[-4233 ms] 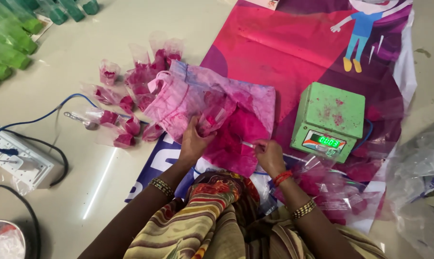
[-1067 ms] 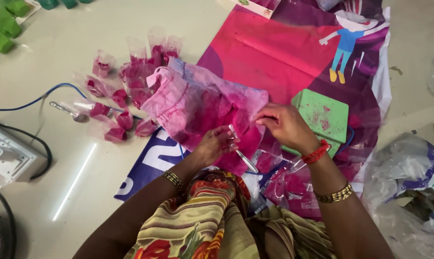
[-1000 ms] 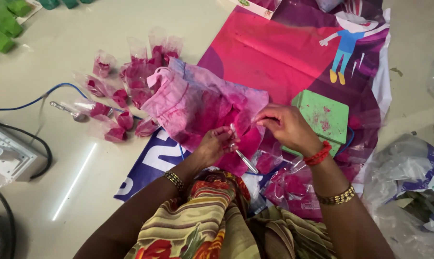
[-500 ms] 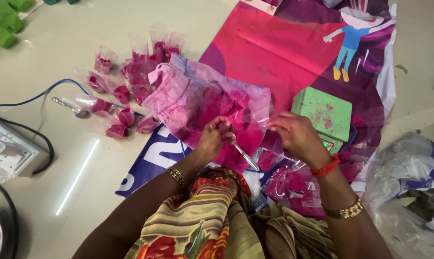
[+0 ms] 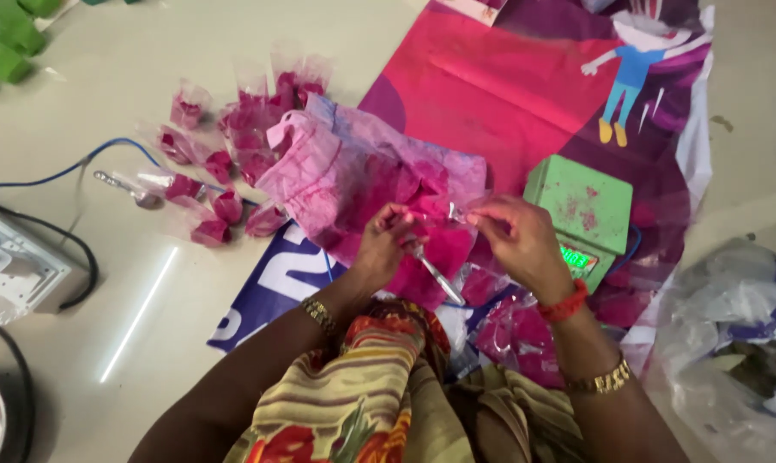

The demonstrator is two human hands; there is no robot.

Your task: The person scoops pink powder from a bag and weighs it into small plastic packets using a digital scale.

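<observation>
Near the frame's centre, both hands have drawn together — left hand (image 5: pixel 386 244) now gripping a metal spoon (image 5: pixel 435 274), right hand (image 5: pixel 515 240) pinching a small clear pouch (image 5: pixel 461 212) — over the pink powder bag (image 5: pixel 362 176).

A green scale (image 5: pixel 587 208) was taken as the landmark. A small lit screen (image 5: pixel 578 257), showing green digits, was set in its near face. A printed banner (image 5: pixel 525 94) in pink, purple and white, with a cartoon figure in blue, was spread under the scale. Small clear packets (image 5: pixel 225 163) filled with pink powder were grouped well to the left of the scale, on the floor. A large pink-stained open bag (image 5: pixel 353 171) lay between those packets and the scale. A crumpled clear plastic bag (image 5: pixel 731 343) lay to the right of the scale. Green packages (image 5: pixel 6 51) were stacked far left, at the frame's top corner.
</observation>
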